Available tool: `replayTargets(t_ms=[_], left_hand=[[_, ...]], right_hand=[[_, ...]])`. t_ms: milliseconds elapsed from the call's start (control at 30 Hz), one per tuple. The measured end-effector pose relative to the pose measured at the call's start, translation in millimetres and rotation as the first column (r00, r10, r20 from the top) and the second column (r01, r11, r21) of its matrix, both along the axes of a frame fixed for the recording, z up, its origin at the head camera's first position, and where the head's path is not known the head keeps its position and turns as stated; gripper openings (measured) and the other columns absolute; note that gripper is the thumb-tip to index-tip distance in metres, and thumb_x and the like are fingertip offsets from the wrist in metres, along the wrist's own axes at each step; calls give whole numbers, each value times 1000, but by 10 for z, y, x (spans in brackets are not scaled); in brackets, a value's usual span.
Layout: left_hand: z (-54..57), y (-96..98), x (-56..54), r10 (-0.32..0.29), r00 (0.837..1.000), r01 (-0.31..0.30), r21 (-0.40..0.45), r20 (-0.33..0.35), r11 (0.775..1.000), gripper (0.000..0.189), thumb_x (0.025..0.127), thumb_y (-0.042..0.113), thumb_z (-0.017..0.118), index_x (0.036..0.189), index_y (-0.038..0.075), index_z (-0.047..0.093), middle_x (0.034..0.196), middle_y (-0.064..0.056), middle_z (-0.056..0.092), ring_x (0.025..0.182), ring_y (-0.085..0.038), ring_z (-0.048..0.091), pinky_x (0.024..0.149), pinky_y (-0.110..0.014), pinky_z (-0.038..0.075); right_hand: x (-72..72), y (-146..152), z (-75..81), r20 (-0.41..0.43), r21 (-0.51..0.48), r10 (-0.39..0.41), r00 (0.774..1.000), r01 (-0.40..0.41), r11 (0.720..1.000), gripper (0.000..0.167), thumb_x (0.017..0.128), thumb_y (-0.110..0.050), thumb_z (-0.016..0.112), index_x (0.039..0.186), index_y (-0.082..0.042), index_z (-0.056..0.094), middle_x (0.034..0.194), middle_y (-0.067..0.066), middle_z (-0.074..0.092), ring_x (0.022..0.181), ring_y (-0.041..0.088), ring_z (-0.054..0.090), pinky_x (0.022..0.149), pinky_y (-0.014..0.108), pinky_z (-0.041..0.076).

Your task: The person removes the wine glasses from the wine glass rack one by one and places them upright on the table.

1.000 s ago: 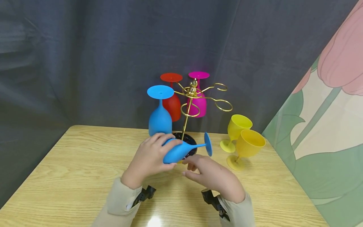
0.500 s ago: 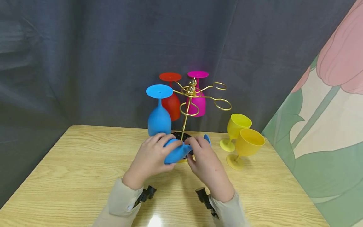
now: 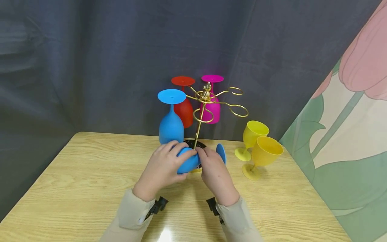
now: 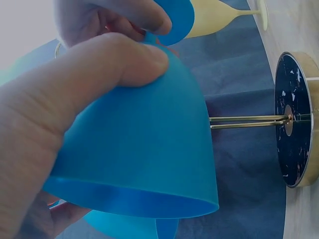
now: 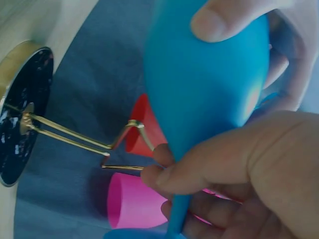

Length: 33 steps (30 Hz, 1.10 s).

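Note:
A blue plastic wine glass (image 3: 188, 162) lies sideways between both hands, in front of a gold glass rack (image 3: 198, 131). My left hand (image 3: 164, 166) grips its bowl, with the thumb on one side and the fingers round the other. My right hand (image 3: 216, 171) pinches the stem (image 5: 179, 211) just below the bowl, seen in the right wrist view. The round foot of the glass sticks out past the right hand. Another blue wine glass (image 3: 171, 126) hangs upside down on the rack, beside a red wine glass (image 3: 185, 109) and a magenta wine glass (image 3: 211, 108).
Two wine glasses stand upright to the right, one yellow (image 3: 252, 134) and one orange-yellow (image 3: 266, 153). Bare wire loops (image 3: 239, 110) stick out from the rack's top. Its round black base (image 4: 291, 149) rests on the wooden table (image 3: 90, 178). A dark curtain (image 3: 121, 67) hangs behind.
My right hand has moved up and left from beside the foot and now pinches the stem. The left hand keeps its grip on the bowl.

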<state>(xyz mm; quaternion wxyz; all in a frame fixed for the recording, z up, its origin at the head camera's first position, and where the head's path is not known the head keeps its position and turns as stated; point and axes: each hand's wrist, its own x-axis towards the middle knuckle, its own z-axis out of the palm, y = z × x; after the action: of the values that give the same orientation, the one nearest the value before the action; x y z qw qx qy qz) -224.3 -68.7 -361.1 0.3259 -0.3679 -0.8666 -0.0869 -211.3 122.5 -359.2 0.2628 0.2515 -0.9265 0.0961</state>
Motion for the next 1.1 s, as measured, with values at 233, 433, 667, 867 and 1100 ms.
replayTargets(t_ms=[233,433,667,867,1100], left_hand=[[-27,31,-4,12,1000,-11,-28,14,1000,69,69,48,91,128,22,67,126,-10,66,113,-32,62,94,-49,55],[-28,65,17,23,1000,-22,-51,21,998,66,71,50,89,127,22,68,125,-9,66,112,-31,62,93,-47,56],[-51,80,27,36,995,-31,-48,91,998,64,73,47,89,129,22,68,126,-8,66,113,-30,61,96,-47,54],[-69,102,24,45,987,-40,-35,154,999,63,76,44,88,130,21,66,129,-8,64,116,-29,60,99,-47,51],[-71,77,29,50,971,-53,4,232,999,54,82,46,81,128,22,68,126,-4,66,118,-28,58,98,-52,47]], right_hand=[[-79,11,-52,37,8,-45,998,45,999,38,81,17,72,116,1,69,92,14,67,76,29,61,77,41,54],[-134,40,-68,87,-9,-60,994,61,998,27,84,15,71,108,2,70,89,12,68,71,26,62,71,39,55],[-166,49,-105,126,-17,-64,990,66,998,27,84,15,70,108,3,71,94,14,71,75,27,67,74,40,58],[-189,67,-127,152,-27,-52,987,56,998,29,84,16,69,111,3,70,99,15,72,81,29,69,80,42,58],[-208,111,-149,211,-13,-46,976,50,999,30,84,18,65,108,1,71,85,11,69,68,23,63,77,41,57]])
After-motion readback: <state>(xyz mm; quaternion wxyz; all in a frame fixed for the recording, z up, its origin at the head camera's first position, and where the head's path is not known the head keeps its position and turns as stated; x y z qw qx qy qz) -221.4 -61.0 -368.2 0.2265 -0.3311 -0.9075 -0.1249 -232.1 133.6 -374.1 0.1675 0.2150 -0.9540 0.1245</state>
